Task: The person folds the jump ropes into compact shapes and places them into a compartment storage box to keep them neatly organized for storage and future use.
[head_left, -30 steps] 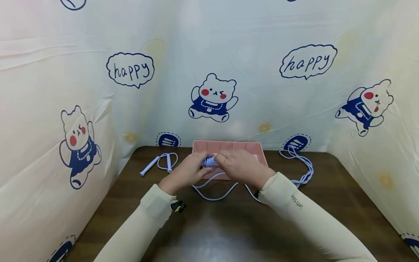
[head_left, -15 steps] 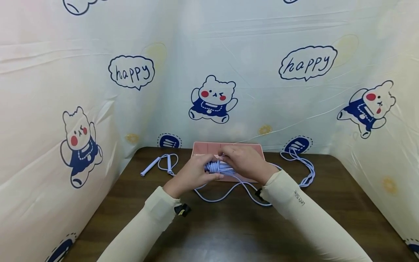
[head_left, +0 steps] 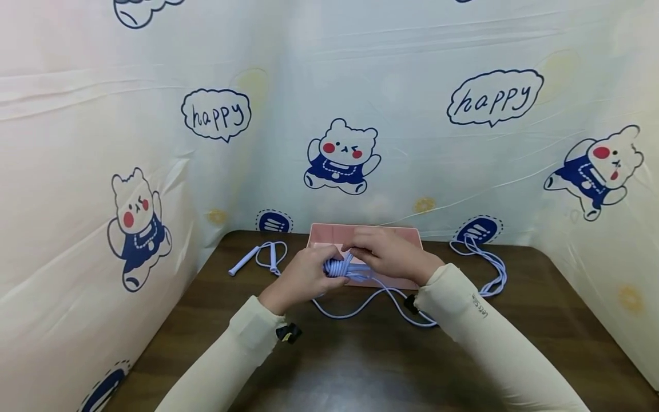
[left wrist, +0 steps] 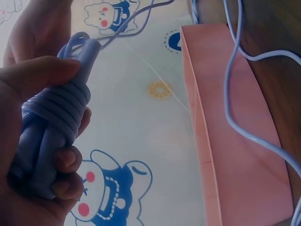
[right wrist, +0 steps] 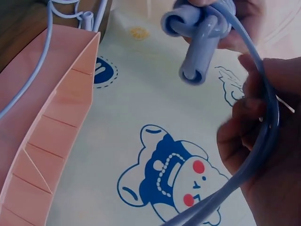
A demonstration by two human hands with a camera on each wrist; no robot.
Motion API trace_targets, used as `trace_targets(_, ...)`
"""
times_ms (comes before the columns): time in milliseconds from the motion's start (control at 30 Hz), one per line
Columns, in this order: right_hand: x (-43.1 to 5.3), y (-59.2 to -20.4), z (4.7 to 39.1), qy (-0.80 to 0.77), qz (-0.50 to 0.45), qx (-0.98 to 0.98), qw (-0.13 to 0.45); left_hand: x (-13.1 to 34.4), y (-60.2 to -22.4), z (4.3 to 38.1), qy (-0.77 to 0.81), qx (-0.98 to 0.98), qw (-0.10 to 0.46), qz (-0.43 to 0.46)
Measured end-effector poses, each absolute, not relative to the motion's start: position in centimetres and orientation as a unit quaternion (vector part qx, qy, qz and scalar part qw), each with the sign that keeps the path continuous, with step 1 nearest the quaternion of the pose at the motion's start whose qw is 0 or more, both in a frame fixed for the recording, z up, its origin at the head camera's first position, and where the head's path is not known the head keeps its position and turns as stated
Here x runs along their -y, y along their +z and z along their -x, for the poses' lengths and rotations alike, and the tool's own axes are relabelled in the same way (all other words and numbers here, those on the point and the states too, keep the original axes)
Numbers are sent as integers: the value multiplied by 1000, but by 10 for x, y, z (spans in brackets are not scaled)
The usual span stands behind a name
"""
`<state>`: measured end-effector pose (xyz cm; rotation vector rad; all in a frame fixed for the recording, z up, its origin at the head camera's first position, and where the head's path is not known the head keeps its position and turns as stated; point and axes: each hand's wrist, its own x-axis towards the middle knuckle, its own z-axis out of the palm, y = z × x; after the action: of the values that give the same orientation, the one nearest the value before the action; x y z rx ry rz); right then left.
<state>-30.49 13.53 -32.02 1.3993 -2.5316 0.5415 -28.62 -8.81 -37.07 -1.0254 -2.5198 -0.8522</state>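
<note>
A lavender skipping rope (head_left: 337,268) is bundled between my hands, above the pink tray. My left hand (head_left: 304,277) grips its handles, with the cord wound in several turns round them. In the left wrist view, the thumb presses near the top of the coiled cord (left wrist: 59,110) and fingers curl behind. Hollow handle ends (right wrist: 200,56) poke out of the bundle in the right wrist view. My right hand (head_left: 393,252) is just right of the bundle, fingers curled round a doubled strand of cord (right wrist: 269,113). Part of the bundle is hidden by the left hand.
Behind the hands stands the pink divided tray (head_left: 407,233). A skipping rope handle (head_left: 243,261) lies on the brown table (head_left: 329,366) at back left, beside another. Folded lavender cord (head_left: 496,269) lies at back right. Loose cord (head_left: 342,316) loops before the tray. Printed curtains surround the table.
My right hand has drawn back a little from the bundle, so more wound cord and loose strands show. The left hand keeps its grip. The head view has shifted slightly.
</note>
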Motion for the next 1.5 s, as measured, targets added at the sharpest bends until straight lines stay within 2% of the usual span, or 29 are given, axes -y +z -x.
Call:
trace_targets(333, -142, -325, 321, 244, -504, 825, 75, 92, -364, 282, -386, 837, 79, 379)
trace_targets(600, -139, -350, 329, 326, -499, 799, 75, 97, -366, 279, -457, 814, 87, 347)
trace_targets(767, -135, -364, 325, 360, -472, 802, 69, 100, -369, 280, -488, 806, 88, 322)
trace_targets(1000, -127, -377, 317, 348, -398, 849, -2, 106, -372, 282, -530, 801, 78, 268)
trace_targets(1067, -125, -380, 315, 328, -387, 862, -7, 108, -373, 284, -532, 804, 69, 255)
trace_targets(1300, -124, -384, 313, 292, -363, 884, 38, 117, -372, 285, -497, 813, -17, 302)
trace_targets(1400, -125, -385, 313, 264, -360, 893, 61, 121, -369, 282, -457, 828, -36, 323)
trace_targets(1500, -125, -386, 312, 247, -355, 900, 59, 122, -368, 283, -435, 835, -35, 334)
